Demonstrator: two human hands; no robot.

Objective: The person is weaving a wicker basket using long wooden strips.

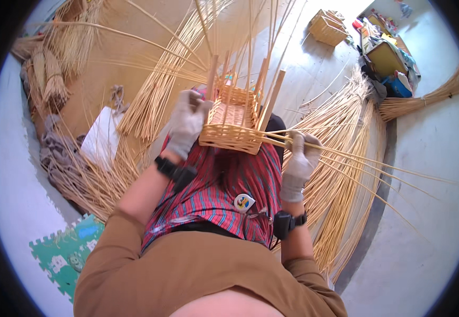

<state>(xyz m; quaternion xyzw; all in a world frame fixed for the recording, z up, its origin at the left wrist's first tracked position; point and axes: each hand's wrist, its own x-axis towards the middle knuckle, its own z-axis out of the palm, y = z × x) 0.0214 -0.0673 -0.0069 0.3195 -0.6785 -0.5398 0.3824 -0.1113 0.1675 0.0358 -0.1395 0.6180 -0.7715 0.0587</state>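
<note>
A partly woven rectangular rattan basket (229, 137) rests on my lap over a red striped cloth (219, 195), with wooden uprights and long canes rising from it. My left hand (187, 119), in a pale glove, has its fingers curled at the basket's left side, gripping it. My right hand (301, 158), also gloved, is closed on several long canes (356, 157) that run out from the basket's right side. A round white object (244, 203), possibly a tape measure, lies on the cloth below the basket.
Cane bundles (340, 216) lie either side of me and against the left wall (13, 158). A white sheet (100, 137) and grey cloth (60, 153) are at left, a green foam mat (58, 253) lower left. A woven box (327, 29) and cluttered furniture (385, 58) stand at the back right.
</note>
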